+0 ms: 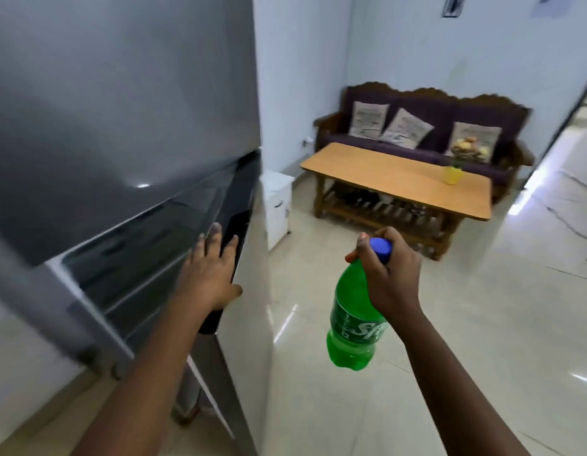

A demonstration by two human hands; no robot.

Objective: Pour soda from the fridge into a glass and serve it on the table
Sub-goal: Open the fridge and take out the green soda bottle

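A grey fridge (121, 103) fills the left side, its lower door (249, 291) ajar with dark shelves showing behind it. My left hand (210, 274) lies flat on the top edge of that lower door, fingers spread. My right hand (389, 274) grips the neck of a green soda bottle (356, 320) with a blue cap (381, 249); the bottle hangs upright over the floor to the right of the fridge. A low wooden table (384, 172) stands across the room. No glass is in view.
A yellow vase of flowers (453, 174) stands on the table's right part. A dark wooden sofa (430, 126) with three cushions is behind it. A small white cabinet (277, 205) sits beside the fridge. Glossy tiled floor (483, 324) spreads between me and the table; a doorway opens at right.
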